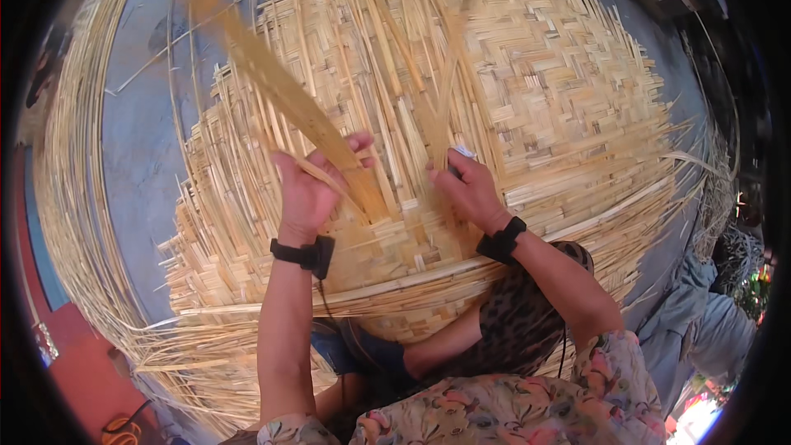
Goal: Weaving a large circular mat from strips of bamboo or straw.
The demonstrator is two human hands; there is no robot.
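A large herringbone-woven bamboo mat (568, 82) spreads under both hands, with loose upright strips across its left and middle. My left hand (313, 194) is palm up, its fingers curled behind a wide bamboo strip (288, 86) that slants up to the far left and blurs at its top. Its thumb stands apart on the left, and a thinner strip crosses the palm. To the right, my right hand (471, 194) pinches a narrow bamboo strip (449, 91) that rises away from me. A small whitish wrapping shows on a right finger. Each wrist wears a black band.
Long bundled strips (82, 148) curve along the left side over a grey floor (140, 49). More strip ends (198, 363) fan out at the near left, beside a red surface (86, 363). My legs rest at the mat's near edge. Grey-blue cloth (700, 321) lies at the right.
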